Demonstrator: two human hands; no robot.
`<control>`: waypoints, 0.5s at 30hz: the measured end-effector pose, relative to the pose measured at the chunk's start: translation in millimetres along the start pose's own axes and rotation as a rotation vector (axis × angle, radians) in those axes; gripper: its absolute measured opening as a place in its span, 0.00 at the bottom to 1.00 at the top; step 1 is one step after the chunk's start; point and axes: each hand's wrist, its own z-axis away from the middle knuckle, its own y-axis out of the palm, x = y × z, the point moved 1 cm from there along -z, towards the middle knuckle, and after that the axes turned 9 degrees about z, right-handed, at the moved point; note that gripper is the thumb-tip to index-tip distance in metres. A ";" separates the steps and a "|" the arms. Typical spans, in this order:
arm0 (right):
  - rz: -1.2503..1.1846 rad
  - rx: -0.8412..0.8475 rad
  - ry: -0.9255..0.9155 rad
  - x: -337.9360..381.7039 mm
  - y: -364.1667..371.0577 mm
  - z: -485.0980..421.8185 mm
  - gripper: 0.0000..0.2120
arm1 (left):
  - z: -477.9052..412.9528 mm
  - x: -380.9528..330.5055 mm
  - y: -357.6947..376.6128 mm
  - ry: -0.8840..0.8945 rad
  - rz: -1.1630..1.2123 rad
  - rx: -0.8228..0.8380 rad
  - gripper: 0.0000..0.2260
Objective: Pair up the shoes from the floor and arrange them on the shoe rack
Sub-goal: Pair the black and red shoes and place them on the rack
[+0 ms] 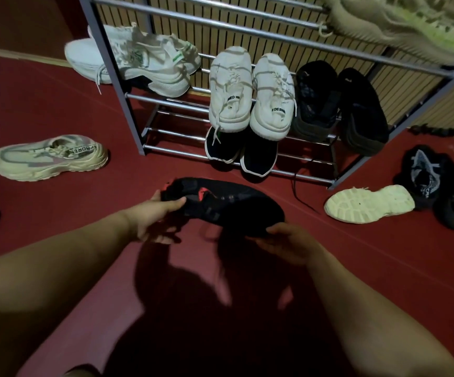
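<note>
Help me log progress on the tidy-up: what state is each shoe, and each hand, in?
black red-tongued shoe: held in both hands
left hand: grips its heel end
right hand: holds its toe end
white pair: side by side on rack
black pair: on rack, beside white pair
beige shoe: upright on floor
cream-soled shoe: sole showing, on floor
black-grey shoe: on floor

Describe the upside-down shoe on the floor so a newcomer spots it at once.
Start at the metal-tube shoe rack standing on the red floor. By its front right foot lies a pale cream sneaker, beside a black-and-grey knit shoe. It is the only shoe flipped over, lugged sole facing up.
</note>
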 end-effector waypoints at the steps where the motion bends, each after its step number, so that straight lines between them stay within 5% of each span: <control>1: -0.019 0.023 -0.005 -2.1 -0.1 1.1 0.26 | -3.4 -0.2 7.4 0.029 0.118 0.007 0.26; 3: -0.029 0.080 0.005 -5.6 -1.6 1.5 0.45 | -7.1 0.2 19.8 0.100 0.279 0.002 0.39; 8: 0.158 0.124 -0.022 -7.4 5.8 5.2 0.34 | -16.4 0.9 29.3 0.244 0.540 -0.115 0.45; 12: 0.292 0.228 0.026 -5.1 15.6 6.7 0.42 | -15.1 -3.1 22.9 0.305 0.511 -0.212 0.43; 15: 0.274 0.304 0.100 0.3 16.9 4.2 0.45 | -16.0 -1.9 18.5 0.292 0.463 -0.138 0.42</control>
